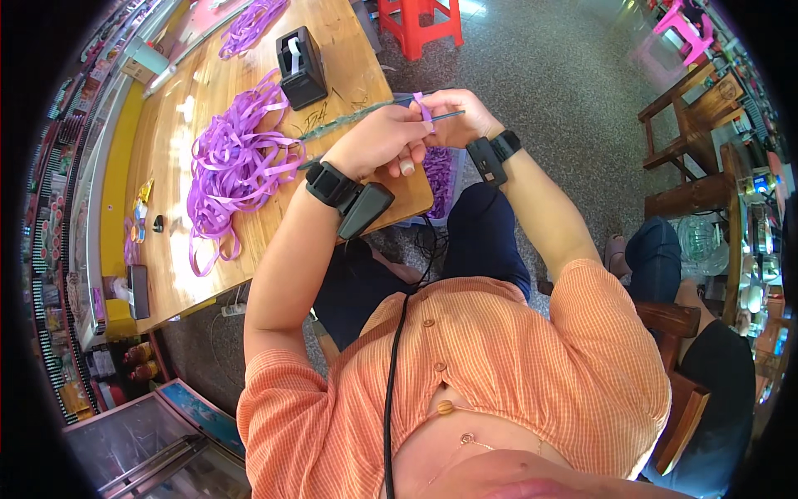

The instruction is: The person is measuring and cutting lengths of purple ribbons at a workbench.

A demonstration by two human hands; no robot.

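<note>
My left hand [384,140] and my right hand [462,115] meet just past the table's right corner. A short purple ribbon [423,106] stands upright between them, crossing a thin dark rod [450,115]. My left thumb and fingers are closed on the rod beside the ribbon. The fingers of my right hand are curled in a pinch at the ribbon; their tips are partly hidden. Greenish strands [337,123] stretch over the table and pass behind my left hand. A tangled heap of purple ribbon [237,158] lies on the table left of my hands.
The wooden table [179,287] bears a black tape dispenser [302,71] and another purple ribbon bundle [252,27]. Below its corner, a clear bin [440,179] holds purple pieces. A red stool [420,25] stands beyond; a person [706,366] sits at right. A black cable [396,374] hangs down my front.
</note>
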